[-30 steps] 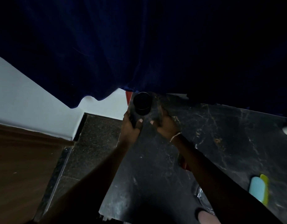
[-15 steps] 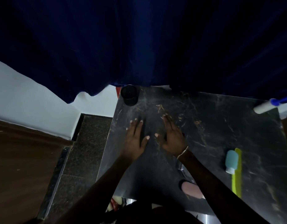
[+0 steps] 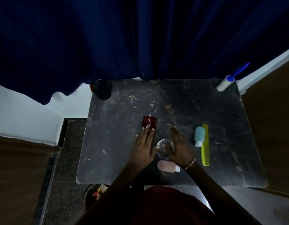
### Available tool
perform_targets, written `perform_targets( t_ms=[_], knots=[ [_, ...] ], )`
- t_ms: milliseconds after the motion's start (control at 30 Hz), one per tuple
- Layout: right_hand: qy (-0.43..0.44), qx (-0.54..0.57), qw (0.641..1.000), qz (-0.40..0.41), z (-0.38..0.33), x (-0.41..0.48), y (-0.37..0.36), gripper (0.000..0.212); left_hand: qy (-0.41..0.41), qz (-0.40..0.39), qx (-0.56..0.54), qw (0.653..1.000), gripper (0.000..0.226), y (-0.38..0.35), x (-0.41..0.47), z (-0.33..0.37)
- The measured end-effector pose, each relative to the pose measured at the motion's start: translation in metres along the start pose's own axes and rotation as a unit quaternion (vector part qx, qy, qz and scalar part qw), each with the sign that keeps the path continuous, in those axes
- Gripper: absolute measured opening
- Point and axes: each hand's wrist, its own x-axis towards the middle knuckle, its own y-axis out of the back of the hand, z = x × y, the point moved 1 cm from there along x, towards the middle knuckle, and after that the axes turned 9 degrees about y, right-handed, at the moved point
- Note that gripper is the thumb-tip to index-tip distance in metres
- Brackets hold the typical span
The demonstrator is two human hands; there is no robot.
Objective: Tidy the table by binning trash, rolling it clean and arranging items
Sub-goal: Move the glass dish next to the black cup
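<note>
A dark marble table (image 3: pixel 117 156) fills the middle of the view. A dark red flat bottle (image 3: pixel 149 121) lies near its centre, and the fingertips of my left hand (image 3: pixel 143 148) rest on its near end, fingers spread. My right hand (image 3: pixel 178 148) lies open beside a clear glass dish (image 3: pixel 164 147) that sits between both hands. A pink bottle (image 3: pixel 167 166) lies just below the dish, partly under my right wrist. A teal bottle (image 3: pixel 199 133) and a yellow-green comb (image 3: pixel 205 145) lie to the right. A black cup (image 3: pixel 102 90) stands at the far left corner.
A white lint roller with a blue handle (image 3: pixel 225 82) rests at the far right corner. A dark blue curtain (image 3: pixel 140 38) hangs over the table's far edge. A bin with trash (image 3: pixel 93 194) stands on the floor below the near left corner.
Both hands drew back from the far left area near the black cup to the table's centre. The view shifted so that the red bottle, glass dish and pink bottle now show.
</note>
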Motion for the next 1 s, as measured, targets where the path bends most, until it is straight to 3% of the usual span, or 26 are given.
perform_targets(
  t_ms=[200, 333, 467, 667, 1000],
  knots=[
    [-0.054, 0.001, 0.998, -0.033, 0.033, -0.03, 0.006, 0.074, 0.059, -0.054, -0.015, 0.997, 0.071, -0.023, -0.015, 0.029],
    [-0.104, -0.003, 0.992, -0.078, 0.045, -0.027, 0.005, 0.061, 0.17, -0.067, -0.101, 0.978, 0.06, -0.027, -0.013, 0.041],
    [-0.139, 0.028, 0.984, -0.11, 0.048, -0.015, 0.002, 0.048, 0.255, -0.068, -0.114, 0.958, 0.04, -0.031, -0.003, 0.047],
    [-0.134, 0.045, 0.98, -0.142, 0.047, 0.004, -0.008, 0.019, 0.29, -0.058, -0.142, 0.945, 0.019, -0.042, -0.003, 0.052],
    [-0.129, 0.002, 0.982, -0.139, 0.043, 0.006, -0.014, 0.017, 0.31, -0.013, -0.183, 0.933, 0.013, -0.047, 0.002, 0.054]
  ],
)
